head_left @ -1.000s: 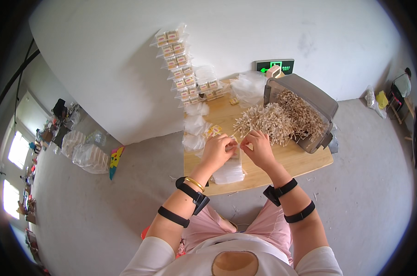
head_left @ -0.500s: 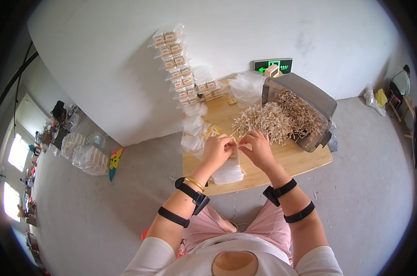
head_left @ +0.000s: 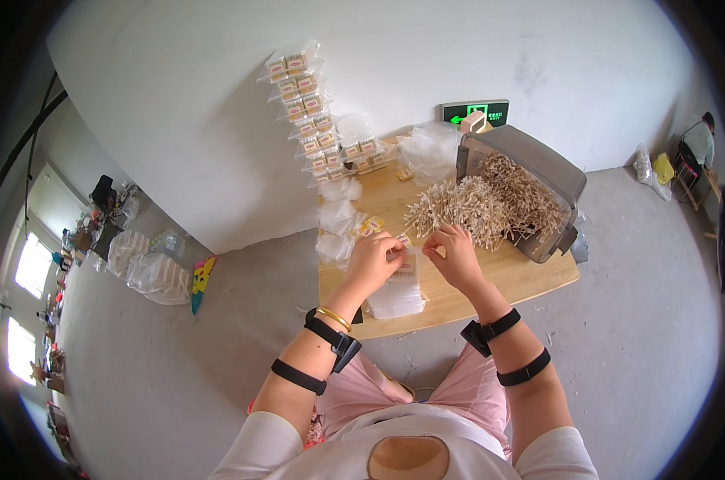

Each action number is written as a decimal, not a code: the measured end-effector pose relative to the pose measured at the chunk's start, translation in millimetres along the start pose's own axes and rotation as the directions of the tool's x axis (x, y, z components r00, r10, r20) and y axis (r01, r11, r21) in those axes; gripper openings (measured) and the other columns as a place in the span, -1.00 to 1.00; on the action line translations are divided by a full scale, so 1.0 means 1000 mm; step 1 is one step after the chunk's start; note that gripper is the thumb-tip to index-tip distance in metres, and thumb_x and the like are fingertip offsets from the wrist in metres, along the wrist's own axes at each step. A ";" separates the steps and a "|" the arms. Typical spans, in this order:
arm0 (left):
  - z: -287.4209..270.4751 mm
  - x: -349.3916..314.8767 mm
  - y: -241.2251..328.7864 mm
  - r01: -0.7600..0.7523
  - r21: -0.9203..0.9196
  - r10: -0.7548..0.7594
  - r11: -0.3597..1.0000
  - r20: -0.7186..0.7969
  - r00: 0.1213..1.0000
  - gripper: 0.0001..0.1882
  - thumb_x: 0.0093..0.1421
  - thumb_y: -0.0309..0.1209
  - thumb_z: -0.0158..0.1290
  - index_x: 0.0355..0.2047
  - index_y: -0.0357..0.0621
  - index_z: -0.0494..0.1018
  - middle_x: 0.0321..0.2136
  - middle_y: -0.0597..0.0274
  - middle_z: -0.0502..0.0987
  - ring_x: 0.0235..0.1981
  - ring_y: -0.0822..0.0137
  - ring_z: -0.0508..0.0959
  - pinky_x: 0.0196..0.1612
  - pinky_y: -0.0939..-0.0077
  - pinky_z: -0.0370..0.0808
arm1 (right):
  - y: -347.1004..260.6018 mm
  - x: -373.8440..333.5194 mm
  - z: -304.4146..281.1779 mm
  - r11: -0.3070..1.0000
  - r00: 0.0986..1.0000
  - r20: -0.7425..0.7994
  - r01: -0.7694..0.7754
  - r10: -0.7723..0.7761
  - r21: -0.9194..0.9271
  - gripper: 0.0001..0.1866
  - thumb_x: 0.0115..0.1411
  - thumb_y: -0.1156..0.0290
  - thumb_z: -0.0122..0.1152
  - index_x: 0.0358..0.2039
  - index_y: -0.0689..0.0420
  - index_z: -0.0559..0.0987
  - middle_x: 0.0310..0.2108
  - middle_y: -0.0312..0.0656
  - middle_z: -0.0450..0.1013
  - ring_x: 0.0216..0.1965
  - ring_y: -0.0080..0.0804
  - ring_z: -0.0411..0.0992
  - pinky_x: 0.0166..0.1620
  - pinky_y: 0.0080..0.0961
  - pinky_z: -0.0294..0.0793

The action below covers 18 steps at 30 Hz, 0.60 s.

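Over the near middle of the wooden surface [head_left: 530, 280], both hands meet just in front of the big heap of small wooden sticks [head_left: 466, 210]. The left hand [head_left: 373, 262] and right hand [head_left: 456, 254] are close together with only a small gap between them, and across that gap runs a small clear plastic bag [head_left: 407, 252], pinched at either end. So the fingers of both hands look clamped on the bag, left ones on its left edge, right ones on its right edge. Too small to tell whether anything's inside it yet.

The bag's long side seems to run roughly left to right, straight across between the two hands, and it sits above a stack of flat clear bags [head_left: 398, 294] lying on the surface just toward the person. The stick heap lies up and to the right of the fingers, spilling out of a tipped-over grey plastic bin [head_left: 530, 156]. The right hand is clearly the nearer one to the sticks, almost touching the edge of the heap, while the left is a bit further off.

Further back, filled packets [head_left: 306, 104] are stacked in a column against the white wall [head_left: 178, 120], with loose puffy clear bags [head_left: 340, 216] beside the left hand.
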<state>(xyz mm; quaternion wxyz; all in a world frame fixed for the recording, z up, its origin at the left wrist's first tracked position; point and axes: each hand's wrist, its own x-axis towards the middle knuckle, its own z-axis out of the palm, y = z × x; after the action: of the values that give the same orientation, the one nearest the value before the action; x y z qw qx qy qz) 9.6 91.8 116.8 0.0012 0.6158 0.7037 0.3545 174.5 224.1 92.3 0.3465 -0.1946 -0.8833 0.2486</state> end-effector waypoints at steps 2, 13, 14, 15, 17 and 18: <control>-0.003 0.000 -0.002 -0.018 0.004 0.018 1.000 -0.002 1.000 -0.86 0.03 -0.46 0.26 -0.41 -0.26 0.61 -0.44 0.11 0.60 -0.39 0.13 0.60 -0.28 0.35 0.52 | 0.001 0.000 -0.001 1.000 1.000 -0.011 0.027 -0.027 0.005 -0.93 0.07 0.41 0.35 -0.47 0.04 0.60 -0.40 -0.31 0.44 -0.17 -0.26 0.41 -0.03 -0.30 0.27; -0.013 -0.004 -0.001 0.029 -0.056 -0.028 0.998 0.016 0.999 -0.88 0.05 -0.49 0.29 -0.41 -0.27 0.62 -0.47 0.09 0.59 -0.41 0.16 0.62 -0.27 0.40 0.57 | 0.003 0.000 0.000 1.000 1.000 -0.011 0.003 -0.003 0.006 -0.93 0.04 0.42 0.36 -0.47 -0.01 0.61 -0.37 -0.36 0.46 -0.16 -0.29 0.42 -0.05 -0.28 0.26; -0.013 -0.004 -0.001 0.034 -0.067 -0.033 0.997 0.016 0.999 -0.88 0.05 -0.49 0.28 -0.41 -0.27 0.62 -0.47 0.09 0.59 -0.41 0.16 0.62 -0.27 0.40 0.57 | 0.002 0.000 0.000 1.000 1.000 -0.014 0.004 -0.004 0.012 -0.93 0.04 0.42 0.36 -0.47 -0.01 0.61 -0.38 -0.35 0.46 -0.17 -0.28 0.42 -0.05 -0.28 0.26; -0.013 -0.004 0.000 0.034 -0.068 -0.033 0.997 0.016 0.999 -0.88 0.05 -0.49 0.28 -0.41 -0.27 0.62 -0.47 0.09 0.59 -0.41 0.16 0.62 -0.27 0.40 0.57 | 0.002 0.000 -0.001 1.000 1.000 -0.014 0.004 -0.004 0.011 -0.93 0.04 0.42 0.36 -0.47 -0.01 0.61 -0.38 -0.35 0.46 -0.17 -0.28 0.42 -0.05 -0.28 0.26; -0.013 -0.004 0.000 0.045 -0.070 -0.044 0.997 0.017 0.999 -0.88 0.05 -0.49 0.29 -0.41 -0.27 0.63 -0.47 0.08 0.59 -0.42 0.15 0.62 -0.28 0.39 0.56 | 0.002 0.001 -0.001 1.000 1.000 -0.012 0.003 -0.003 0.009 -0.93 0.05 0.41 0.36 -0.47 -0.01 0.61 -0.40 -0.35 0.46 -0.18 -0.29 0.42 -0.05 -0.28 0.26; -0.013 -0.004 0.000 0.045 -0.071 -0.044 0.996 0.016 0.999 -0.88 0.05 -0.49 0.29 -0.41 -0.27 0.63 -0.47 0.08 0.59 -0.42 0.15 0.62 -0.28 0.39 0.56 | 0.002 0.001 -0.001 1.000 1.000 -0.012 0.003 -0.003 0.009 -0.93 0.05 0.41 0.36 -0.47 -0.01 0.61 -0.40 -0.35 0.46 -0.18 -0.29 0.42 -0.05 -0.28 0.26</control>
<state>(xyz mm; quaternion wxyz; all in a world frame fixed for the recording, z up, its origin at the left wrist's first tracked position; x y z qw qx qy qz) 4.6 81.8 124.4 0.0361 0.6022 0.7041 0.3745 175.0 226.4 91.8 0.3528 -0.1932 -0.8804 0.2510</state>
